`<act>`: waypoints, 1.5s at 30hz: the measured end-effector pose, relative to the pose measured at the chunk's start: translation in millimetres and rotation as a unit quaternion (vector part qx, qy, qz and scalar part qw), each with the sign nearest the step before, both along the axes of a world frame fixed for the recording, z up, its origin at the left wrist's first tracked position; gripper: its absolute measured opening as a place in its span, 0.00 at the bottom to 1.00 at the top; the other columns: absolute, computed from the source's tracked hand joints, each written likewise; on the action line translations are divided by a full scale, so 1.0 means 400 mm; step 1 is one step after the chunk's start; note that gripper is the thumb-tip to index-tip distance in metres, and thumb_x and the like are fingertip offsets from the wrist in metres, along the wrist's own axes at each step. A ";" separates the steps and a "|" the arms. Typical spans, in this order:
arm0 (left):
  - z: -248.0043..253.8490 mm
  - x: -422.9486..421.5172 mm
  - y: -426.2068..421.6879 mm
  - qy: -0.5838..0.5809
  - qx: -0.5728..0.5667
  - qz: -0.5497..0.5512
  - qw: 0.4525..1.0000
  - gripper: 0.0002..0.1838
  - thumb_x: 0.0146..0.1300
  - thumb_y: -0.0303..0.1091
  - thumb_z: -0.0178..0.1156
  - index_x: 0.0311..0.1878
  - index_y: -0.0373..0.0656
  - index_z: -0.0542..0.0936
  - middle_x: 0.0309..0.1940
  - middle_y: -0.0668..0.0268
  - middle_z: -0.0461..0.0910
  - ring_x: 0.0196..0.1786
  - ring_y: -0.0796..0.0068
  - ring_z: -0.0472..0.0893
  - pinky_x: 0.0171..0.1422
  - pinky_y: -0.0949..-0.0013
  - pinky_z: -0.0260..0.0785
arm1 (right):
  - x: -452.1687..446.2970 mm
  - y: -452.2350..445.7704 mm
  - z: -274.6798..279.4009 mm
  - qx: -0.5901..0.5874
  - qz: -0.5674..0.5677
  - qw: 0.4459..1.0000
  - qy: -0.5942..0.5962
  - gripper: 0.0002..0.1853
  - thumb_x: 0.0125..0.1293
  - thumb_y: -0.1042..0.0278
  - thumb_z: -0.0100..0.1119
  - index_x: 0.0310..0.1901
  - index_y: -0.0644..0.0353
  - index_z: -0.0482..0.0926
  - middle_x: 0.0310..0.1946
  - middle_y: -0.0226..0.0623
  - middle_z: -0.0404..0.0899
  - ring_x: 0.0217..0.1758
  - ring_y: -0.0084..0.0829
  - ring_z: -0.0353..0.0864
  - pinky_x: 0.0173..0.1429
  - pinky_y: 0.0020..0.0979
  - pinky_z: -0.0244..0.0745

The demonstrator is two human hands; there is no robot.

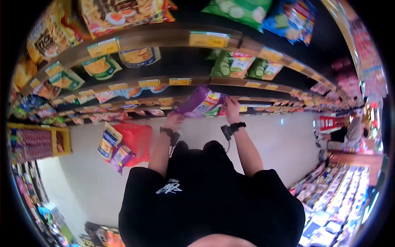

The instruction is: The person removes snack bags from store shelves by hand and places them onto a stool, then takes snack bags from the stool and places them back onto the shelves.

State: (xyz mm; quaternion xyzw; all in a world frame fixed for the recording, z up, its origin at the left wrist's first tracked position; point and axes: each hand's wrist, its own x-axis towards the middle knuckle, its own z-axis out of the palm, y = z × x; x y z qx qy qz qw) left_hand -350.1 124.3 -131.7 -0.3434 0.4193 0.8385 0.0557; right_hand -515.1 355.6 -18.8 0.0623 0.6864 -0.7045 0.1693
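A purple bag of chips (196, 101) is held up in front of the shelves, tilted, with a red and yellow logo on its face. My left hand (174, 119) grips its lower left corner, somewhat blurred. At the other end, my right hand (233, 109) has its fingers closed on the bag's right edge. On the floor to the left stands a red shopping basket (142, 142). Another purple bag (121, 155) and a tan and blue pouch (108, 142) lie at its left side.
Shelves with yellow price tags (209, 39) curve across the front. Green cucumber chip bags (232, 64) and green pouches (101, 67) sit on them. A yellow display rack (61, 140) is at left. Far right, a person (353, 131) is near lit goods (335, 197).
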 end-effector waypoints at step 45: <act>-0.013 -0.355 0.209 0.053 0.186 0.174 0.966 0.13 0.58 0.34 0.52 0.39 0.35 0.78 0.33 0.53 0.82 0.31 0.60 0.84 0.32 0.64 0.79 | -0.322 0.084 -0.158 0.213 0.110 0.966 0.099 0.05 0.62 0.74 0.50 0.39 0.58 0.71 0.28 0.32 0.76 0.24 0.25 0.76 0.23 0.22 0.67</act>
